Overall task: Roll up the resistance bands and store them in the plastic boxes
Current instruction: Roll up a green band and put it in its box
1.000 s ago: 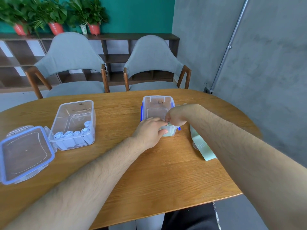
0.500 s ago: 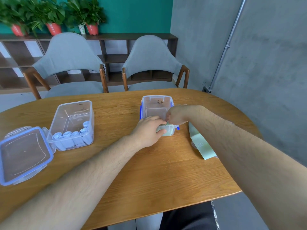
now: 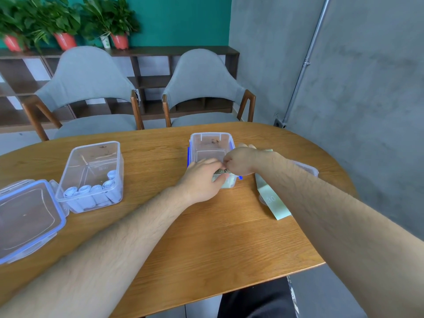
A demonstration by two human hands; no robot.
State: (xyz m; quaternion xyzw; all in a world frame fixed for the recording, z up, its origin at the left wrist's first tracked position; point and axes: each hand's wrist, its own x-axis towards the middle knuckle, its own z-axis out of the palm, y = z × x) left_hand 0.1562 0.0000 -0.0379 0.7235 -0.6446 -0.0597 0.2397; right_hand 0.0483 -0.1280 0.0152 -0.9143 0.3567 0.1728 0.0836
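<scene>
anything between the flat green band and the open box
Only the right forearm, crossing over the band's far part. The box's far end is bare; the left hand and right hand hold a roll at its near end.

1. Your oval wooden worktop (image 3: 206, 237) carries the centre box (image 3: 211, 143), clear with blue clips.
2. Well left of it stand a second clear box (image 3: 98, 152) and a blue-rimmed lid (image 3: 27, 216).
3. Just right of it a flat pale green band (image 3: 274, 204) lies over a second lid (image 3: 307, 168).

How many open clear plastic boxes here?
2: the left clear plastic box with pale-blue rolls, and the centre box where left hand and right hand grip a green roll. None appears hidden.
</scene>
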